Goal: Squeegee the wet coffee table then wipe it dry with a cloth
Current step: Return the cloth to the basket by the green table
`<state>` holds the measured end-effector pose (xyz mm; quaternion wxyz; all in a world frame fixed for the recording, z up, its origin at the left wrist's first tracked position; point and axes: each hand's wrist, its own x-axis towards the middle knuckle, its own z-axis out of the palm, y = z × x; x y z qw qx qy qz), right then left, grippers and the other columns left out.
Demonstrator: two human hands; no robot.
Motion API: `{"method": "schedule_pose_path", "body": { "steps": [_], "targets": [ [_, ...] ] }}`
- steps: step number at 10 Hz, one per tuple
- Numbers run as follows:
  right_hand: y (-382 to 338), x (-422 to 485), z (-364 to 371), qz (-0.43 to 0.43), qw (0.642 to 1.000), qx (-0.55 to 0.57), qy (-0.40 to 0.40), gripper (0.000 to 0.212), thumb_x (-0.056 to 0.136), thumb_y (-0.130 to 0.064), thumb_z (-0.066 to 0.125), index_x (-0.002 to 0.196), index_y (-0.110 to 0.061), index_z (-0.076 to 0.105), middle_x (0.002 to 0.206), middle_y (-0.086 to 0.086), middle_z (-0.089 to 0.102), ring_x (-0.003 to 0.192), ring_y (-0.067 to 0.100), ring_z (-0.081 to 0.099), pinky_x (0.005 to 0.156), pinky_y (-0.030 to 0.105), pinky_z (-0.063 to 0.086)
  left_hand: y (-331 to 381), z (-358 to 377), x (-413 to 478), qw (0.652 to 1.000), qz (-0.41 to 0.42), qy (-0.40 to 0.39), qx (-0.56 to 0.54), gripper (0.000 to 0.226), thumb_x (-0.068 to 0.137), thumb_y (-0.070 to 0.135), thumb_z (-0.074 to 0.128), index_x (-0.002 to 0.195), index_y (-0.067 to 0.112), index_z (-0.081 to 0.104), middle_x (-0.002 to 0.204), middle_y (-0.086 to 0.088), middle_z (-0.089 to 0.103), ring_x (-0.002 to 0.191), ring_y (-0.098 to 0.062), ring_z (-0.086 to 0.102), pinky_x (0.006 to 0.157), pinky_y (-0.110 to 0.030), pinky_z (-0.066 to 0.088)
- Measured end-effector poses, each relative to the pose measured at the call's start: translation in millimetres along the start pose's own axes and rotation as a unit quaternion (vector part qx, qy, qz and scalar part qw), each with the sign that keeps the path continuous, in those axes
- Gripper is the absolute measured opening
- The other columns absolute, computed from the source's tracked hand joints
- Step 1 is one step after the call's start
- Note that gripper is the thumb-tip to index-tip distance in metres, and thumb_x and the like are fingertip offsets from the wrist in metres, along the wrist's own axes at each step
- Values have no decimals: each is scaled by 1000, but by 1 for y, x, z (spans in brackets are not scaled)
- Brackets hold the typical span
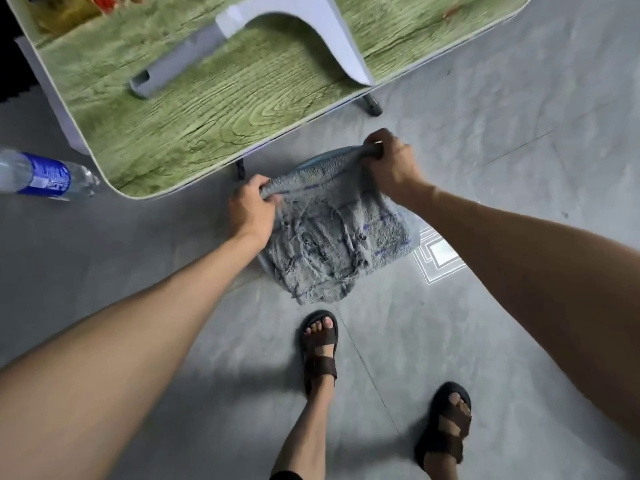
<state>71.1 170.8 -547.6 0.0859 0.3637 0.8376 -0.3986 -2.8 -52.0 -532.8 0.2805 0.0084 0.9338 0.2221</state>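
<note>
both hands hold a worn grey cloth [329,237] stretched out in the air above the grey tiled floor [485,168], just near of the worktop's near edge. the left hand [252,209] is closed on the cloth's upper left corner, fingers curled over the bunched fabric, and the right hand [391,164] is closed in a fist on the upper right corner, a little farther away and higher in the view than the left. the cloth hangs down between them, frayed and wrinkled, with thin blue stripes across it; something blue shows just behind its top edge, but what it is cannot be told. the worktop [207,133] fills the far left of the scene, a green wood-grain surface with a pale rim and a rounded near corner. on it lies a white squeegee [242,39], its grey handle pointing toward the near left and its broad curved head reaching to the worktop's near edge on the right. a clear plastic bottle [41,176] with a blue label lies on its side at the far left, beside the worktop's rounded corner. near the viewer, two feet in dark brown sandals [320,351] stand on the floor, the left one ahead of the right. a pale square pattern [440,254] marks a tile just right of the cloth.
</note>
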Motion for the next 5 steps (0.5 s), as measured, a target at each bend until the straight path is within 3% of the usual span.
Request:
{"method": "schedule_pose_path", "body": {
  "steps": [1,2,3,4,5],
  "targets": [
    [1,-10,-2,3,999,-47,-5,48,82,-15,59,129,-9,49,117,19,58,104,34,55,82,33,46,2,-5,-7,996,16,-2,84,37,91,13,59,127,12,53,126,-17,60,112,-33,56,88,-36,45],
    [-1,-42,-24,41,996,-83,-2,51,90,-22,57,135,-8,40,121,19,47,105,33,50,88,45,48,17,-22,-29,980,128,6,156,44,86,9,60,128,10,47,132,-15,49,118,-34,49,99,-41,41],
    [-6,-75,-58,45,992,-104,-47,43,88,-20,60,128,-8,50,119,20,54,104,35,55,88,40,48,41,-39,-48,960,214,-53,174,42,86,12,60,126,11,48,129,-14,50,115,-34,52,97,-43,45],
    [-19,-140,-130,73,981,-120,-134,27,87,-20,61,114,-15,63,112,14,66,102,30,63,87,35,49,110,-60,-83,923,255,-194,215,34,88,24,59,120,16,53,123,-11,60,110,-30,58,92,-38,48],
    [-31,-190,-183,90,978,-109,-150,22,87,-26,63,107,-18,66,107,9,67,97,27,62,82,32,50,162,-76,-117,884,295,-270,240,33,87,31,60,117,19,55,118,-7,66,106,-25,61,86,-31,47]
  ]
}}
